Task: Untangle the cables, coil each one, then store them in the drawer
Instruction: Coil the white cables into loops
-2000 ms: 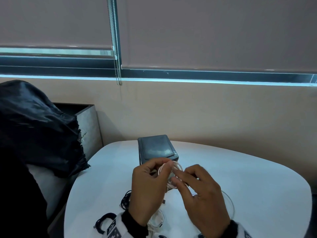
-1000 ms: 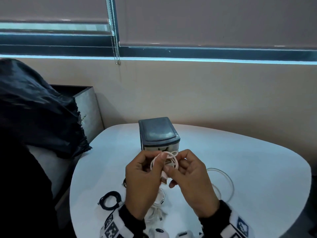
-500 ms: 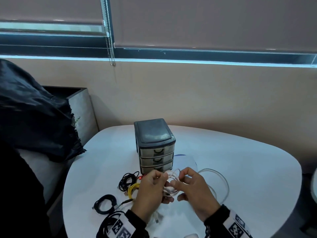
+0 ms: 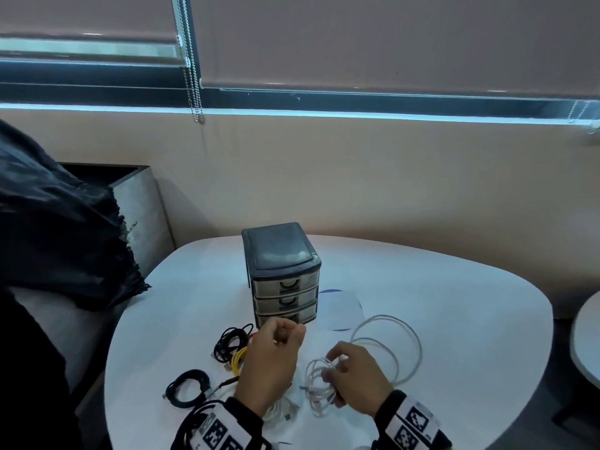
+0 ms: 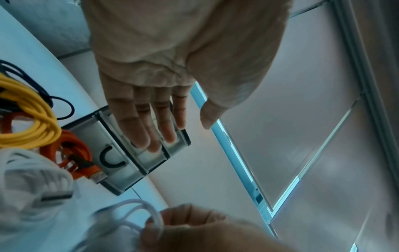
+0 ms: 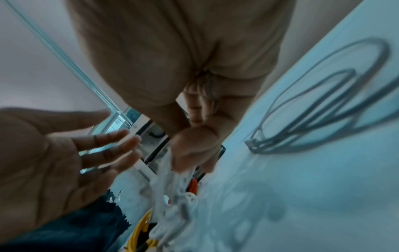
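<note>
- Thin white coiled cable [image 4: 319,386]: lying flat on the white rounded surface [image 4: 454,313], right hand [image 4: 357,381] pinching it in curled fingers.
- Left hand [image 4: 271,362]: hovering, holding nothing; left wrist view is showing fingers [image 5: 138,122] straight before the dark three-drawer plastic organiser [image 4: 281,274].
- Drawers: sitting closed, contents unclear.

One drawer unit [image 4: 281,274] with three drawers, two hands, one yellow cable [image 4: 238,358], one orange cable [image 5: 73,153], several black and white cables.

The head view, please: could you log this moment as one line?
left hand: open, reaching toward grey three-drawer plastic organizer | right hand: holds coiled white cable | drawers: closed
</note>
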`<state>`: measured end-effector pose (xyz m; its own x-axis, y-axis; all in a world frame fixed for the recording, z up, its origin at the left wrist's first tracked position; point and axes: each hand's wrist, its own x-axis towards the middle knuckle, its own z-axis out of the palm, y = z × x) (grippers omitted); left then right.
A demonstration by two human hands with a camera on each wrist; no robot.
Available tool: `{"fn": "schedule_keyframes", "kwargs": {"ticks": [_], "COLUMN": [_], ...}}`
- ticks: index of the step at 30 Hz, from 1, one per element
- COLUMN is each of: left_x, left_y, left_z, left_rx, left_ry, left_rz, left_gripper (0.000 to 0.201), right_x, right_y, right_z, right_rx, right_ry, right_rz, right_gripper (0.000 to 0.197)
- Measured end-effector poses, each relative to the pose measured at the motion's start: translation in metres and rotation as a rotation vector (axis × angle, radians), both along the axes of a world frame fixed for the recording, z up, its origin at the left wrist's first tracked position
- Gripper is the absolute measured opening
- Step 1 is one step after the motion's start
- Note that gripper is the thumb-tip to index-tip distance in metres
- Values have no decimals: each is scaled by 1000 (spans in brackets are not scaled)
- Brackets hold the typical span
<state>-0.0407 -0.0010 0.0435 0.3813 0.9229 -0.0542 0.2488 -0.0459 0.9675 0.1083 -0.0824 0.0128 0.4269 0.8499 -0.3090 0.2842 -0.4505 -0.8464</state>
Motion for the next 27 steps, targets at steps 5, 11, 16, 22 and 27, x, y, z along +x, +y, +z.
{"fn": "schedule_keyframes", "kwargs": {"ticks": [5,11,16,22,27], "left_x": [-9,-7,4,13,27], "left_y": [8,16,11,-1,-8], "left_z": [11,18,17,16,14], "left_rx": [25,-28,-63,-33,195], "left_ry": [-78,-188,-184,-114,59], "left_rz": [45,77,8,-69,-274], "left_gripper": [9,10,10,9,15], "right_x": [27,64,58,54,57], "right_y": [-9,-24,-35,-34,-34], "right_z": [9,-1,-9,-11,-3], "right_rx": [-32,-447,-347,-301,-197], "right_ry": [-602,-685,-754,-822,-894], "right_rz": [-105,198,271,354,334], "right_gripper": [33,60,15,9,18]}}
